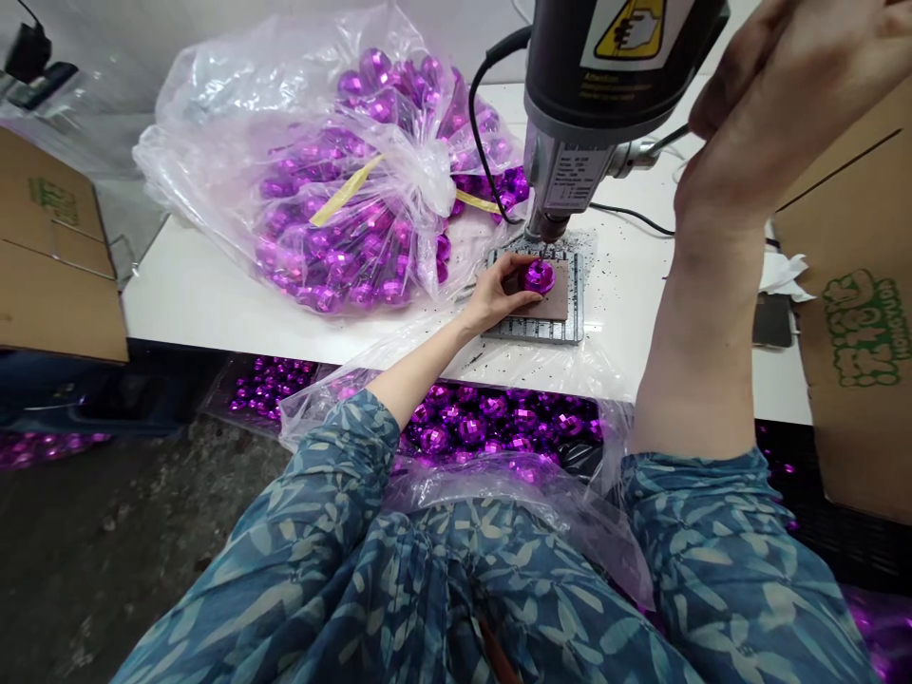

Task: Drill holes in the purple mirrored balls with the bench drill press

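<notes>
My left hand (495,293) pinches a shiny purple faceted ball (540,275) between thumb and fingers. The ball rests on a brown board (554,304) lying on the metal base plate (570,328) of a bench drill press (598,85). Right above the ball is the drill's chuck (550,228); whether the bit touches the ball I cannot tell. My right hand (790,85) is raised at the upper right, its fingers curled around the drill's feed lever (670,140).
A tied clear bag (214,123) of purple balls lies on the white table (192,285), left of the drill. Below the table edge, open plastic holds more purple balls (491,427). Cardboard boxes (855,418) flank both sides. Dark shavings surround the base; a phone-like object (774,321) lies right.
</notes>
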The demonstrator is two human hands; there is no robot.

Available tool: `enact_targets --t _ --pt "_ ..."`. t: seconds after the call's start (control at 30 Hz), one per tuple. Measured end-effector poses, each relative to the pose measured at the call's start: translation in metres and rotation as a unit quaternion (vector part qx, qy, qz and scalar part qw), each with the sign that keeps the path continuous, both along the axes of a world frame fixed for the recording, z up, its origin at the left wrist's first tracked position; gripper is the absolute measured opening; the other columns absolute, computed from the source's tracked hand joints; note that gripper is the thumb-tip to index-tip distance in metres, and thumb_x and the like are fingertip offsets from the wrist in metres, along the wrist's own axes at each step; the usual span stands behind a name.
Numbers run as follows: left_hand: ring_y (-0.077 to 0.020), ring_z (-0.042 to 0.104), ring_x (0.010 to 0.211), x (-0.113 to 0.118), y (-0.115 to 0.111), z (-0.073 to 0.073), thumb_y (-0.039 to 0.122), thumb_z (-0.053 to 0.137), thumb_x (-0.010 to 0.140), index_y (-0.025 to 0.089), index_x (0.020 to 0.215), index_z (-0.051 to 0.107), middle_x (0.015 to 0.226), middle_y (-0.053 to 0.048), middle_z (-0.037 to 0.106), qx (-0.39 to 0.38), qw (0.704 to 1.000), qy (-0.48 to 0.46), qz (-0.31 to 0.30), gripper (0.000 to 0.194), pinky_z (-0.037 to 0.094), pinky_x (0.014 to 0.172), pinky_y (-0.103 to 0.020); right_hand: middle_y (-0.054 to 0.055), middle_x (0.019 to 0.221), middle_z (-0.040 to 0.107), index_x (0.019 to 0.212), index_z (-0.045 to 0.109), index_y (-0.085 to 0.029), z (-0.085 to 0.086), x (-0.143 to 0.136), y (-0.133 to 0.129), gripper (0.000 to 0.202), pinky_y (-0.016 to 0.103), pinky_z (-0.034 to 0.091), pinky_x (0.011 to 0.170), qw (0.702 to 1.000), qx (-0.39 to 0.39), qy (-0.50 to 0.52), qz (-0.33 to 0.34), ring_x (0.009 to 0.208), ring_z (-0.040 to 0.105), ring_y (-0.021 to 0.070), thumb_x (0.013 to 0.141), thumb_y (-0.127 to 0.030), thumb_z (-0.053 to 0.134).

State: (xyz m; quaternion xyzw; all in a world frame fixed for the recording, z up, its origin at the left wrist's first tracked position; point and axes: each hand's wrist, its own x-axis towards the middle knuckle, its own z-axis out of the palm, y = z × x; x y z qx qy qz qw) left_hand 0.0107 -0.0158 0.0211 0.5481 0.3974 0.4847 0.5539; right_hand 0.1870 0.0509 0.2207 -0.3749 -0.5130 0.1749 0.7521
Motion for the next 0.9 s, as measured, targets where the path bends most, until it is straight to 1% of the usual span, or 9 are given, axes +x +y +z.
enact_targets --t 0.07,0.13,0.27,0.43,0.53,0.63,0.73,0.8,0.9 --pt "-0.0331 0.064 0.140 0.000 0.000 -0.001 0.021 0.097 0.070 0.022 0.116 0.072 0.127 -0.011 0.072 -0.005 1.000 -0.004 0.003 0.052 0.044 0.131 -0.055 -0.006 0.051 0.018 0.063 0.015 -0.026 -0.005 -0.008 -0.010 0.046 0.024 0.017 0.057 0.997 0.050 0.055 -0.035 0.045 0.023 -0.0025 0.104 -0.011 0.029" --pt "-0.0334 0.062 0.142 0.000 0.001 -0.003 0.023 0.097 0.070 0.023 0.117 0.072 0.128 -0.010 0.072 -0.007 1.000 0.000 0.005 0.053 0.043 0.131 -0.056 -0.006 0.052 0.023 0.064 0.019 -0.022 -0.013 -0.011 -0.020 0.045 0.024 0.015 0.058 0.996 0.083 0.040 -0.007 0.045 0.027 -0.0029 0.104 -0.014 0.038" --pt "-0.0341 0.063 0.141 -0.001 0.003 -0.009 0.032 0.100 0.069 0.025 0.118 0.072 0.129 -0.009 0.073 0.013 1.000 0.016 0.002 0.057 0.043 0.131 -0.058 -0.006 0.052 0.024 0.065 0.017 -0.009 -0.031 -0.010 -0.034 0.068 0.020 0.018 0.063 0.979 0.197 0.057 -0.011 0.047 0.029 -0.0079 0.094 -0.047 0.066" --pt "-0.0349 0.063 0.141 -0.001 0.003 -0.011 0.032 0.100 0.069 0.025 0.117 0.072 0.128 -0.009 0.073 0.020 1.000 0.003 -0.001 0.056 0.044 0.130 -0.059 -0.006 0.051 0.029 0.064 0.018 -0.006 -0.043 -0.014 -0.041 0.073 0.021 0.021 0.062 0.977 0.200 0.072 -0.003 0.048 0.034 -0.0064 0.095 -0.052 0.066" --pt "-0.0354 0.065 0.139 -0.001 0.001 -0.009 0.033 0.101 0.068 0.024 0.115 0.072 0.127 -0.010 0.074 0.015 1.000 0.001 0.004 0.056 0.044 0.130 -0.060 -0.006 0.052 0.023 0.063 0.019 -0.009 -0.050 -0.013 -0.043 0.073 0.022 0.019 0.060 0.975 0.207 0.077 -0.015 0.046 0.029 -0.0047 0.095 -0.055 0.066" --pt "-0.0363 0.062 0.143 -0.001 0.000 -0.007 0.034 0.100 0.068 0.025 0.117 0.072 0.129 -0.010 0.073 0.008 1.000 0.000 0.000 0.057 0.045 0.129 -0.061 -0.006 0.054 0.014 0.067 0.013 -0.013 -0.060 -0.012 -0.044 0.069 0.023 0.015 0.059 0.978 0.199 0.066 -0.021 0.046 0.028 -0.0046 0.097 -0.049 0.063" --pt "-0.0372 0.059 0.147 -0.002 0.000 -0.006 0.034 0.100 0.069 0.026 0.118 0.072 0.129 -0.010 0.072 0.004 1.000 0.001 -0.007 0.057 0.046 0.128 -0.062 -0.005 0.057 0.006 0.072 0.008 -0.016 -0.071 -0.010 -0.043 0.060 0.024 0.014 0.059 0.979 0.185 0.078 -0.035 0.046 0.027 -0.0030 0.104 -0.027 0.058" --pt "-0.0375 0.059 0.148 -0.002 0.000 -0.006 0.032 0.099 0.069 0.025 0.118 0.071 0.128 -0.011 0.071 0.001 1.000 -0.003 -0.007 0.057 0.046 0.128 -0.062 -0.005 0.057 0.005 0.075 0.006 -0.017 -0.076 -0.010 -0.042 0.054 0.024 0.016 0.058 0.980 0.173 0.089 -0.052 0.046 0.026 -0.0009 0.105 -0.016 0.051" --pt "-0.0376 0.058 0.149 -0.002 0.001 -0.007 0.033 0.099 0.070 0.024 0.119 0.070 0.128 -0.011 0.070 0.005 1.000 -0.005 -0.007 0.058 0.046 0.128 -0.061 -0.006 0.052 0.008 0.076 0.006 -0.019 -0.082 -0.010 -0.037 0.049 0.024 0.023 0.055 0.979 0.167 0.092 -0.075 0.045 0.024 0.0008 0.102 -0.012 0.046"
